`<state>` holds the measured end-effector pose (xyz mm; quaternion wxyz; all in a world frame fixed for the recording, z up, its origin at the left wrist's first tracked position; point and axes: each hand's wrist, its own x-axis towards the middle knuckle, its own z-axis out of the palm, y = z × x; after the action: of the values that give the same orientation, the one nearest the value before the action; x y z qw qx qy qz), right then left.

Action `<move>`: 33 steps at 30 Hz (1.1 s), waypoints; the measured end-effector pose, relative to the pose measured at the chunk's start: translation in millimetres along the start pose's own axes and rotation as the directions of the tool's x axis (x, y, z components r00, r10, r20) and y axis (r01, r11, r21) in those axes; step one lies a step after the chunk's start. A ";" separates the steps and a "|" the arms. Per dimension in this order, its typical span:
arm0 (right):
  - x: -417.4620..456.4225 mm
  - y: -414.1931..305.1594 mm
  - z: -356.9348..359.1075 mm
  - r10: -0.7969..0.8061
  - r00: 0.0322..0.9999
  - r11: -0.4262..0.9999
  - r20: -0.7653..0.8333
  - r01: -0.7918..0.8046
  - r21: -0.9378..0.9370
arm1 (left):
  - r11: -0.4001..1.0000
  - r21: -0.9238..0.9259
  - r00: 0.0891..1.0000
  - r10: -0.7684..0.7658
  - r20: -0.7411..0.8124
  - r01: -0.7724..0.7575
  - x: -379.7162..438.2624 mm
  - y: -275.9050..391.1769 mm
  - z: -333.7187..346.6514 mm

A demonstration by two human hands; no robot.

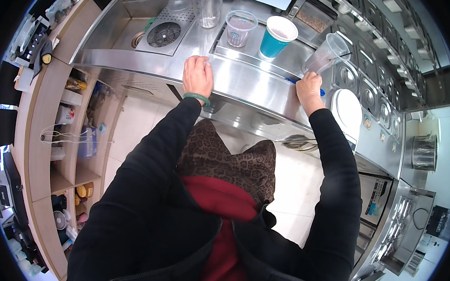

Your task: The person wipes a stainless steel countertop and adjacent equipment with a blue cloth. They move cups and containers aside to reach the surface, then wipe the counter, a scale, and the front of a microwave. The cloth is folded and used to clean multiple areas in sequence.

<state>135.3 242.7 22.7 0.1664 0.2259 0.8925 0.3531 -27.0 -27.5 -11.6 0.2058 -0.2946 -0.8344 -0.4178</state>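
My left hand (198, 76), with a green bangle (197, 98) at its wrist, rests on the front of the steel counter (240, 77). I see nothing held in it. My right hand (309, 90) is curled at the counter's front, close to the base of a tall clear plastic cup (323, 55). A dark thin stick or straw shows at that cup's rim. Bits of something blue (322, 92) stick out on both sides of the right hand; its grip is hidden. Between the hands, farther back, stand a teal paper cup (274, 45) and a short clear cup (238, 35) with contents.
A sink (125, 28) and a cup rinser (165, 35) lie at the left, beside a clear measuring jug (210, 14). At the right are a white scale (345, 113) and lidded steel containers (368, 96). Wooden shelves (64, 181) line the left side.
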 end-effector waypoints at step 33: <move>-61.3 -115.3 -105.9 0.332 0.784 0.408 -0.525 0.382 0.829 | 0.942 -0.333 0.995 0.064 0.081 -0.033 -15.4 69.0 -19.3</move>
<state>105.6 77.2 23.4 -0.2816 0.1345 0.9395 -0.1414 32.1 -15.3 29.9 0.1257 -0.3640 -0.7533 -0.5332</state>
